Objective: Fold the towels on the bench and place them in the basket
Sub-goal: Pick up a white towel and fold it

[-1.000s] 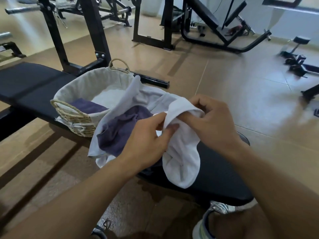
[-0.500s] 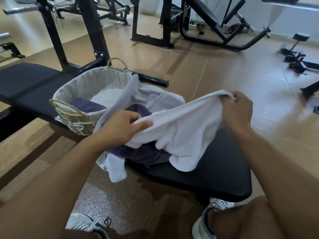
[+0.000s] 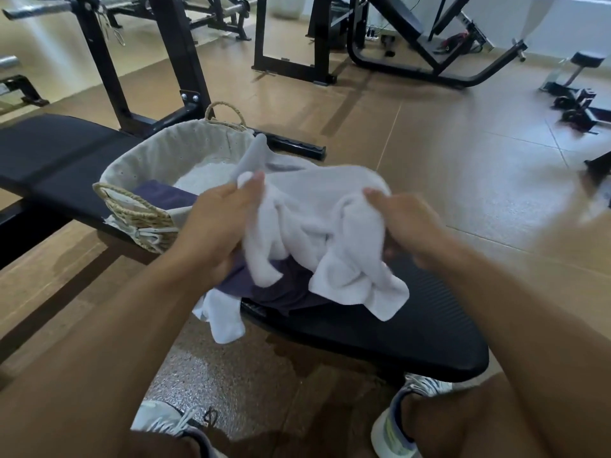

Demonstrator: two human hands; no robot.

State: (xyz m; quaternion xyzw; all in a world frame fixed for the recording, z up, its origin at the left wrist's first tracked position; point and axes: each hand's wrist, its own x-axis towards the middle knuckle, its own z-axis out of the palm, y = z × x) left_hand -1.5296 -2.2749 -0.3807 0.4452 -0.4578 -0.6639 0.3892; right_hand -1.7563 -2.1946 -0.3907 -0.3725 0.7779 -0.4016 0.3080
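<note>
Both hands hold one white towel (image 3: 317, 226) above the black surface (image 3: 413, 325). The left hand (image 3: 218, 229) pinches an edge of it at 9 o'clock, and the right hand (image 3: 406, 223) closes its fingers on the bunched cloth at 3 o'clock. Under this towel lies a purple towel (image 3: 281, 292), and another white towel (image 3: 224, 315) hangs over the near edge of the surface. The basket (image 3: 139, 209) stands on the surface at 10 o'clock from the hands, with a purple cloth (image 3: 162, 196) inside.
</note>
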